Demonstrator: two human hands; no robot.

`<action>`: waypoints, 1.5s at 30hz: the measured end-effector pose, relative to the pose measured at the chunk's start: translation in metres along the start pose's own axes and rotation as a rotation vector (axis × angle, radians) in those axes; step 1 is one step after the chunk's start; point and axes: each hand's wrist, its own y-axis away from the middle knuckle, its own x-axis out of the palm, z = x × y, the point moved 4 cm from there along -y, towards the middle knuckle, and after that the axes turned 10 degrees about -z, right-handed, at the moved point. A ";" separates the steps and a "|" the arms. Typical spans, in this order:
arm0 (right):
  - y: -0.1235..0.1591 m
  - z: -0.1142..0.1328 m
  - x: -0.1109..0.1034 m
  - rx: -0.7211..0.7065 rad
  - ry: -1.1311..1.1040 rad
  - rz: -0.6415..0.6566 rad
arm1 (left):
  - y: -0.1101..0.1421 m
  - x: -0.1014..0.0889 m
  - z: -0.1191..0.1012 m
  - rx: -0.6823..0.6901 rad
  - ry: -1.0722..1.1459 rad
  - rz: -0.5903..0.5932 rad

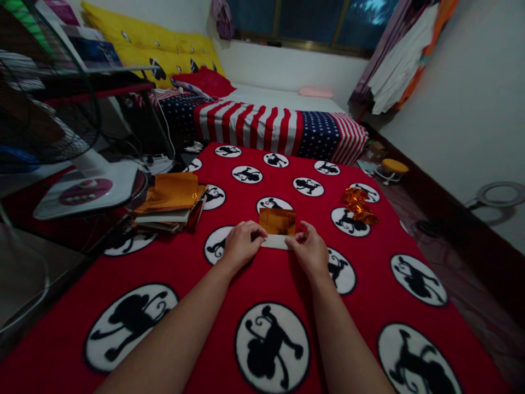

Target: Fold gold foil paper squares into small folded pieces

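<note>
A small sheet of shiny gold paper lies in front of me on the red cloth, its near edge folded up to show a pale strip. My left hand pinches the left end of that fold between thumb and fingers. At the right end, my right hand grips the fold in the same way. Off to the left sits a stack of gold and white paper sheets. Folded shiny gold-orange pieces rest in a small heap to the right.
The red cloth with monkey prints covers the surface under my hands. A white fan base stands at the left, close to the paper stack. Beyond is a bed with a striped, starred cover. A yellow-topped stool stands right of the surface.
</note>
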 end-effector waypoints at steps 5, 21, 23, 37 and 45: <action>0.001 -0.001 0.004 0.124 -0.414 0.145 | -0.002 -0.001 0.004 -0.074 0.155 -0.137; 0.047 0.043 0.030 0.446 -0.989 0.362 | -0.007 0.011 0.017 -0.419 0.852 -0.123; 0.036 0.034 0.022 0.457 -0.993 0.310 | -0.010 0.006 0.023 -0.432 0.871 -0.090; 0.013 0.012 0.010 0.312 -0.927 0.210 | -0.006 0.003 0.015 -0.365 0.746 0.226; 0.021 0.020 0.014 0.334 -1.081 0.244 | -0.003 0.006 0.012 -0.585 1.033 -0.096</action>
